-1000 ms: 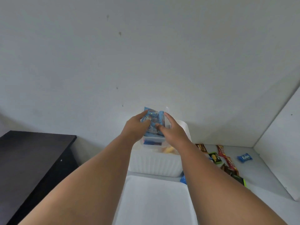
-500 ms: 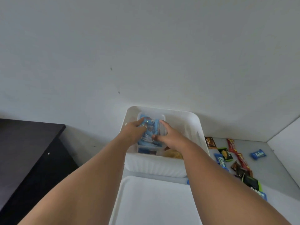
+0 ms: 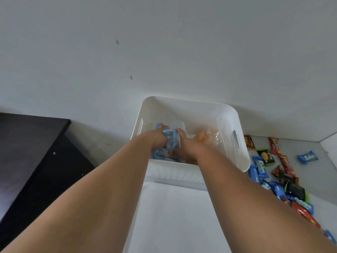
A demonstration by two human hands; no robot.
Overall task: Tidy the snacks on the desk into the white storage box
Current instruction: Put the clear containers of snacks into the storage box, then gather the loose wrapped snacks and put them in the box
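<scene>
The white storage box stands against the wall on the desk. Both my hands reach down inside it. My left hand and my right hand grip a clear tub of blue-wrapped snacks from either side, low in the box's left half. A clear bag of orange snacks lies in the box to the right of the tub. Several loose snacks lie on the desk right of the box, among them a blue packet, a green packet and a red bar.
A white lid or tray lies flat in front of the box, between my forearms. A dark cabinet stands lower at the left. A white wall rises right behind the box, and a white side panel closes the desk at the right.
My hands have lowered the tub of blue snacks from above the box's rim down into its left half. The view has tilted down, showing more of the box's inside.
</scene>
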